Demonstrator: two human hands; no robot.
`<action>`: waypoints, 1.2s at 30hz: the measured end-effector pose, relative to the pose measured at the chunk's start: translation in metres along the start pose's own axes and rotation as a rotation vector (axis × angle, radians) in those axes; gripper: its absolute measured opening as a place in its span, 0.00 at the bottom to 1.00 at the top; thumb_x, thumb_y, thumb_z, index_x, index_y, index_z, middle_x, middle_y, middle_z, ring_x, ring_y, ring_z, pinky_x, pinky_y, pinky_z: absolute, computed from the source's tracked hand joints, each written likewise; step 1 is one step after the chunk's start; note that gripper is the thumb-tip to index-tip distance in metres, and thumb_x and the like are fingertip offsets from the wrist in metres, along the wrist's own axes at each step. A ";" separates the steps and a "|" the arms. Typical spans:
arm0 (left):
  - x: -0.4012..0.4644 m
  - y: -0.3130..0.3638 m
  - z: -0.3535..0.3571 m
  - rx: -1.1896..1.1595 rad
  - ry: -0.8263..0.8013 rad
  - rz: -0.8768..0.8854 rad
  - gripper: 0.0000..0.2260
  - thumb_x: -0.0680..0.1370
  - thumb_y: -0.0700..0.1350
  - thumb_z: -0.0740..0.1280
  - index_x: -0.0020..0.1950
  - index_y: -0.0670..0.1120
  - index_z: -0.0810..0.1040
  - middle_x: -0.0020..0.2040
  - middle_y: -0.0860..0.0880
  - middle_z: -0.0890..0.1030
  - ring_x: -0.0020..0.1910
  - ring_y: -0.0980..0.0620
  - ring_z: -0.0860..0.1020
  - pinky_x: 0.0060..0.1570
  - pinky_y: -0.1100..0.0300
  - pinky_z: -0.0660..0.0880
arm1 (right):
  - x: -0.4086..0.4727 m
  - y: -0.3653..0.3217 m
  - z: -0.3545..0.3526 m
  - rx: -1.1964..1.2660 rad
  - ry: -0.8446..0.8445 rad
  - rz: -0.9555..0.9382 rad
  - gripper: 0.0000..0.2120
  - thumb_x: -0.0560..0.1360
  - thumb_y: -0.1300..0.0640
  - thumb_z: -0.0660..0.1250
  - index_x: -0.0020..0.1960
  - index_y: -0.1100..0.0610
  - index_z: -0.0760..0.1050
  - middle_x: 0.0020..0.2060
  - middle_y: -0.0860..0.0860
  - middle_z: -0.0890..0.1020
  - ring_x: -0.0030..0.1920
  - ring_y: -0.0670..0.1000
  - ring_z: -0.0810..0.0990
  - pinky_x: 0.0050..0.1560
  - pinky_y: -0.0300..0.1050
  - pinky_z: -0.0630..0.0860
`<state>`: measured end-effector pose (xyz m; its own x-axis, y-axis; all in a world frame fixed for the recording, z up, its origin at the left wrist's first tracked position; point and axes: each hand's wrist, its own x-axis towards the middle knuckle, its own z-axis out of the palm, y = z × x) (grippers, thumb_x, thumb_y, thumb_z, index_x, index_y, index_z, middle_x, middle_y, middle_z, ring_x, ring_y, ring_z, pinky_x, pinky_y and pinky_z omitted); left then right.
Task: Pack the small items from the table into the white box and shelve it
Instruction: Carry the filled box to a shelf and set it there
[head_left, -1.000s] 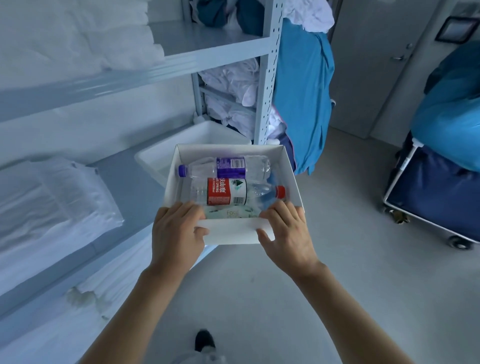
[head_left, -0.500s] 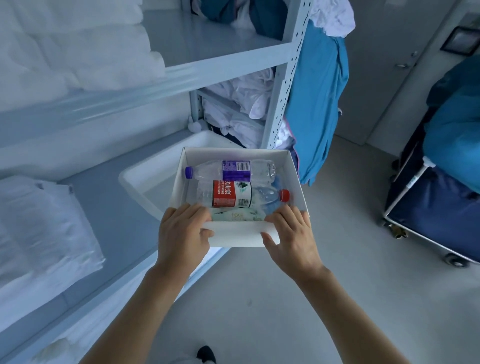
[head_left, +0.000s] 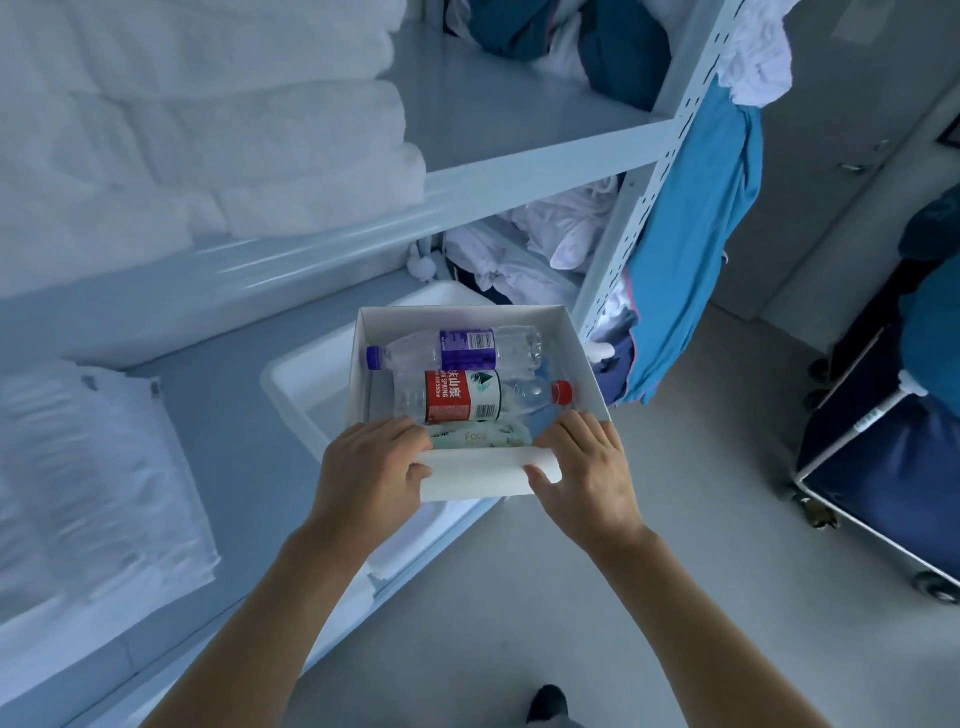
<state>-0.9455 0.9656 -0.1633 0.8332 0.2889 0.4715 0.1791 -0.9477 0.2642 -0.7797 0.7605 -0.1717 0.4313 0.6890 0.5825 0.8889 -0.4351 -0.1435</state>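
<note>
At the front edge of the middle shelf (head_left: 218, 415), left hand (head_left: 371, 470) and right hand (head_left: 589, 475) grip the white box's (head_left: 488, 475) near wall, bottles inside (loose, likely to roll). Best keep it level, clearing the white tray (head_left: 298, 382) beneath.

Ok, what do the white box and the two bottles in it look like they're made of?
White box: looks like thin matte card, with flat folded walls and sharp edges. Red-capped bottle and purple-capped bottle: clear, glossy thin plastic; you can see through them, the walls look crinkled, and each has a printed wrap label.
</note>
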 end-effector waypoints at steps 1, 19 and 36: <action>0.001 -0.004 0.001 0.011 -0.003 -0.006 0.17 0.61 0.44 0.86 0.42 0.46 0.82 0.43 0.50 0.86 0.39 0.48 0.85 0.42 0.56 0.82 | 0.005 0.001 0.005 0.004 -0.006 -0.004 0.18 0.60 0.60 0.83 0.43 0.58 0.76 0.42 0.51 0.76 0.42 0.55 0.74 0.45 0.51 0.74; 0.075 -0.028 0.065 0.261 -0.032 -0.313 0.17 0.61 0.49 0.85 0.40 0.51 0.79 0.38 0.56 0.83 0.33 0.54 0.81 0.32 0.60 0.79 | 0.124 0.087 0.115 0.210 -0.093 -0.266 0.16 0.60 0.62 0.81 0.40 0.57 0.75 0.41 0.51 0.77 0.41 0.56 0.77 0.45 0.46 0.69; 0.092 -0.033 0.127 0.338 -0.051 -0.586 0.16 0.64 0.51 0.84 0.43 0.53 0.79 0.41 0.56 0.86 0.34 0.56 0.82 0.35 0.58 0.82 | 0.181 0.131 0.188 0.387 -0.296 -0.560 0.11 0.65 0.60 0.81 0.41 0.55 0.79 0.40 0.50 0.80 0.41 0.51 0.79 0.46 0.42 0.77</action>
<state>-0.8081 1.0060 -0.2351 0.5705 0.7690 0.2883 0.7557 -0.6290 0.1823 -0.5558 0.9374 -0.2352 -0.1275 0.8992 0.4186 0.9554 0.2247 -0.1916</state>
